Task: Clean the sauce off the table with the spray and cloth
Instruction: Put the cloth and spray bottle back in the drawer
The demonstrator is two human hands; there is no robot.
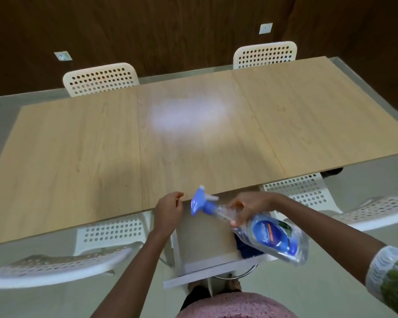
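spray bottle point(257, 228) gripped in right hand point(248, 208)

The right hand point(248, 208) grips a tilted spray bottle point(257, 228) (blue nozzle) near the table point(101, 145) edge.

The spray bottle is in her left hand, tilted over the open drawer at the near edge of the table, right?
Not quite: the head view shows the right hand gripping the spray bottle, not the left. It is tilted over the open drawer at the table's near edge.
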